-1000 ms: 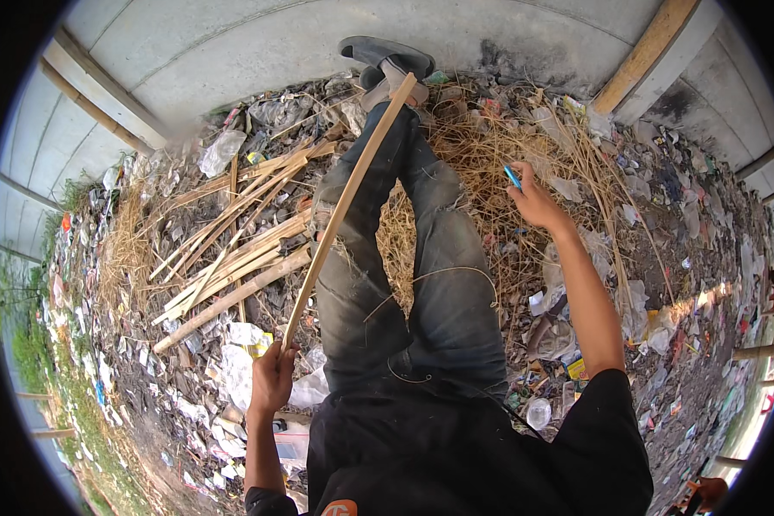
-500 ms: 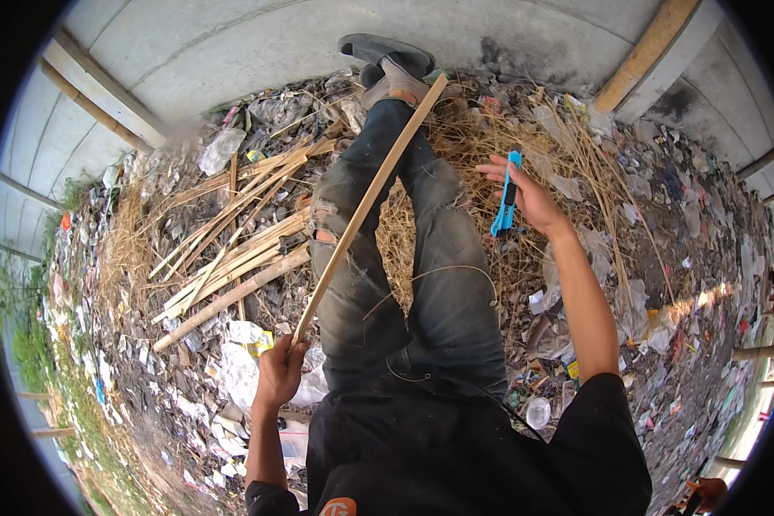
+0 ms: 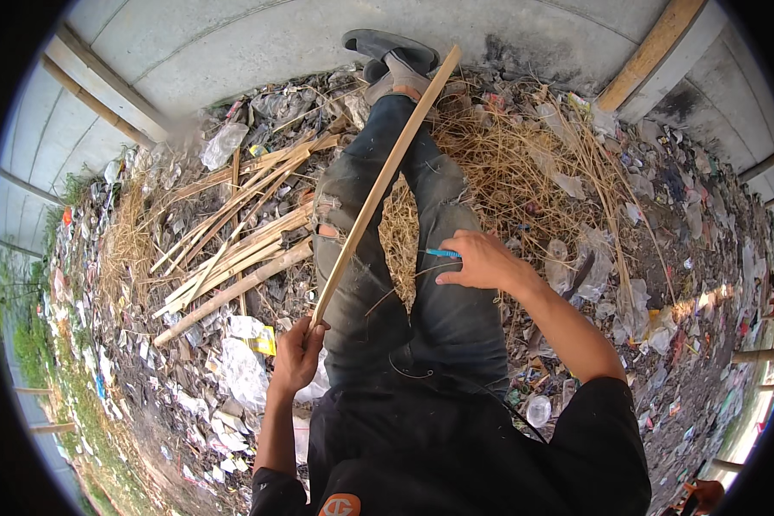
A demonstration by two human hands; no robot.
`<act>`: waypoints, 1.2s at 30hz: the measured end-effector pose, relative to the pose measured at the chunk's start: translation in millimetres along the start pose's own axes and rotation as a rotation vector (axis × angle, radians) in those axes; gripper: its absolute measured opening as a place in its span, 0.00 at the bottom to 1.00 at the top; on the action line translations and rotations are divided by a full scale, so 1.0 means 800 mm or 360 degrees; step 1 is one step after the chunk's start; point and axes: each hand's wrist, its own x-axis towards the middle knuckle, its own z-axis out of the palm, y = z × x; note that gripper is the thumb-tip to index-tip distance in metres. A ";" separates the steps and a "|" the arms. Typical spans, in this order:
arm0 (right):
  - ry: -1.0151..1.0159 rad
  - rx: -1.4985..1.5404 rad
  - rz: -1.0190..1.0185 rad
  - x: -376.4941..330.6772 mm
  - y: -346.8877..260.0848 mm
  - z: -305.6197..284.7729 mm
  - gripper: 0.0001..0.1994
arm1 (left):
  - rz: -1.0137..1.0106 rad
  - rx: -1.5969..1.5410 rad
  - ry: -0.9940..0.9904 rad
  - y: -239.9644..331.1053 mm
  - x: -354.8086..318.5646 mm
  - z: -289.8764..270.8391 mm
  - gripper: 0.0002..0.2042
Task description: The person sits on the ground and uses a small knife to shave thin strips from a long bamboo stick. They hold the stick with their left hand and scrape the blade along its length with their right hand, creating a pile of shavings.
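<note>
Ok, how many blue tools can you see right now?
1: the blue tool pokes out of the right hand, above the right trouser leg; the hand hides part of it. More could be hidden under the litter.

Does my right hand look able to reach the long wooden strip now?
Probably yes: no large obstacle shows between your right hand and the wooden strip, though that hand holds the blue cutter.
</note>
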 end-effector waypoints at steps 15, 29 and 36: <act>0.0769 0.0480 0.0118 0.035 -0.046 0.006 0.27 | -0.0010 0.0232 0.0013 -0.007 0.034 0.027 0.16; 0.0173 0.0337 -0.0155 0.035 -0.157 0.144 0.31 | 0.0264 0.0361 0.0157 -0.018 0.057 0.046 0.09; 0.0270 0.0150 -0.0220 0.037 -0.163 0.134 0.30 | 0.0309 0.0310 0.0260 -0.007 0.054 0.047 0.07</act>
